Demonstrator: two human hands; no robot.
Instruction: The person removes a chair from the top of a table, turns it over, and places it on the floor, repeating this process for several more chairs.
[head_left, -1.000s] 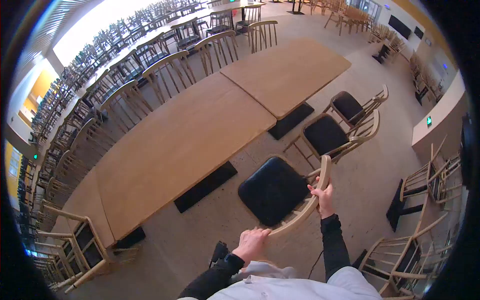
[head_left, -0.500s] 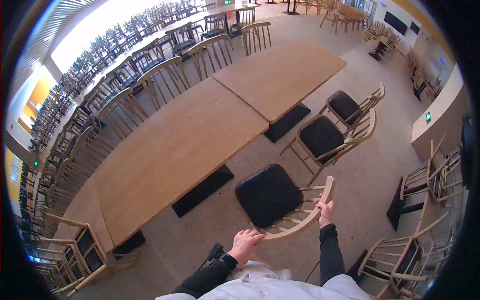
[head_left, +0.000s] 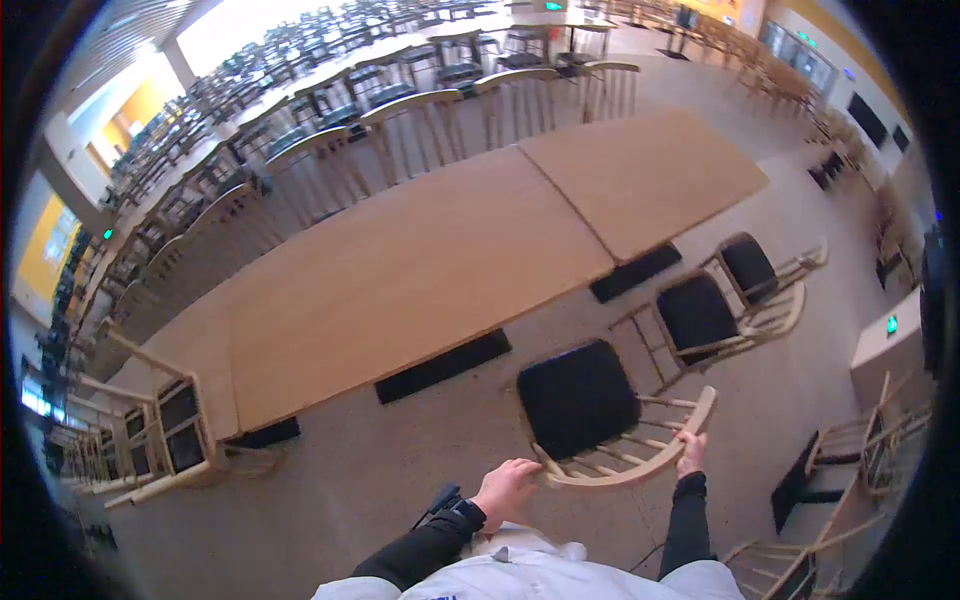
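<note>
Both hands are on the chair, the wooden one with the black padded seat, standing on the pale floor just off the near edge of the long table. The left hand is clenched over the left end of the curved backrest rail, fingers wrapped on top. The right hand grips the rail's right end, close under the upturned tip (only the fingers and a dark sleeve show there). The chair sits upright, its seat facing the table and its back toward the person, spindles fanning between seat and rail.

To the right, two more black-seated chairs stand in line along the same table edge, the nearer one just beside the held chair, not touching as far as one can tell. Under the tabletop, dark flat table bases rest on the floor. Along the far edge runs a row of wooden chairs, and another chair frame sits at the table's left end.
</note>
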